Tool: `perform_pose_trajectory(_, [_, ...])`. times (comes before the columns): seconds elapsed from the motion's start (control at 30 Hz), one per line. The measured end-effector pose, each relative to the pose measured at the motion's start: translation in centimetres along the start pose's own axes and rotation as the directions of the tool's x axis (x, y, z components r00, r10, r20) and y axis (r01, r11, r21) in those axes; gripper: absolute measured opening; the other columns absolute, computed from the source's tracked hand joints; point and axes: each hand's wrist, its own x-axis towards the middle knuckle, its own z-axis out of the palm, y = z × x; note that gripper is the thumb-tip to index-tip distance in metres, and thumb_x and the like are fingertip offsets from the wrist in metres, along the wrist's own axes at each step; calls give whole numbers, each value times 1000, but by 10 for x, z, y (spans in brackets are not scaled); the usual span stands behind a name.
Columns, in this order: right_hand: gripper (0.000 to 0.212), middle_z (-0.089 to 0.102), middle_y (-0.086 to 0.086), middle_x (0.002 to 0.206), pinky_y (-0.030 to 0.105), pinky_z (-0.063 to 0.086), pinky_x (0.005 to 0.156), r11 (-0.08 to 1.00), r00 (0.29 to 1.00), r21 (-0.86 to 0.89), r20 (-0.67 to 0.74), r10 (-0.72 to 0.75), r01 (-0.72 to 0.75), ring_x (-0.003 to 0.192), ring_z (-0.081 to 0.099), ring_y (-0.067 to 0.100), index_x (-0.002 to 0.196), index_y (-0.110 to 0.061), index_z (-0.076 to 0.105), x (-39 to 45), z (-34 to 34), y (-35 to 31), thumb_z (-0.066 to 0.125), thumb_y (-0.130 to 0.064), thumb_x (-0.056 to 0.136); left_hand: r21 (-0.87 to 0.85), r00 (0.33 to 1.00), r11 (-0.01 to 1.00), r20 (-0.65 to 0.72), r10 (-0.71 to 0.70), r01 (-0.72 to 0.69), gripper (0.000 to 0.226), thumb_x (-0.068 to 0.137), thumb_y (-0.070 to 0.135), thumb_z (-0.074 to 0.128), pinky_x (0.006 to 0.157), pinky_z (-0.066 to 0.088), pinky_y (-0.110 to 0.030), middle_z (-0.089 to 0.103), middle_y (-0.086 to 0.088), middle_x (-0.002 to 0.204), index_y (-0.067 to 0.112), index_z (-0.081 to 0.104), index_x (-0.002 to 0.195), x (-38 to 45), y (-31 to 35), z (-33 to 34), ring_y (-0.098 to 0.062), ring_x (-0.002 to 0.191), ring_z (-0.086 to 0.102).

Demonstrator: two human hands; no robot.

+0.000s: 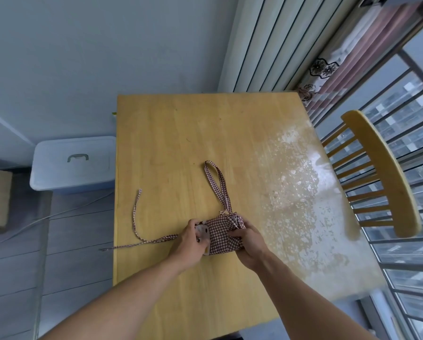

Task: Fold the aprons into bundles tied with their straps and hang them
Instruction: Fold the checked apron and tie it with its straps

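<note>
Apron (221, 238) folded small | my left hand (188, 241) and right hand (248, 244) gripped its ends | waist straps (141, 238) loose at nine o'clock | tying, hanging remained.

Both my forearms reach forward, bare to the elbow, converging toward each other. My left hand (189, 238) is curled, knuckles up, fingers bent round what it holds at its fingertips. My right hand (248, 242) lies just beside it, back turned up, fingers curled down and inward toward the left, thumb tucked under. The two wrists sit level, the hands nearly touching.
</note>
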Motion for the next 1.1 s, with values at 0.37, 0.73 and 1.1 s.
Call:
perform_pose_trajectory(0.37, [75,74,-3,119,45,59,86,151,758,-802,460,-462,578,107,70,21,137,-34,54,-39,25,-70,44,10,77,293,986,942,36,162,-165,76,90,20,69,117,33,-36,35,4,158,24,31,155,31,36,-31,-20,144,31])
perform_pose_trajectory(0.73, [71,60,6,142,43,46,112,-585,644,-554,762,-68,593,137,53,25,154,-20,41,-28,-26,41,20,-12,87,741,799,369,367,477,-561,73,95,-1,54,125,-13,-38,-7,-1,170,26,30,158,15,36,-35,-18,153,-19])
perform_pose_trajectory(1.1, [57,63,-8,139,42,40,116,-520,747,-737,616,-252,432,138,51,15,134,-27,65,-28,-64,63,67,-21,77,723,903,549,395,169,-420,29,90,24,58,105,43,-35,63,1,125,30,65,117,-1,9,-50,-22,121,55])
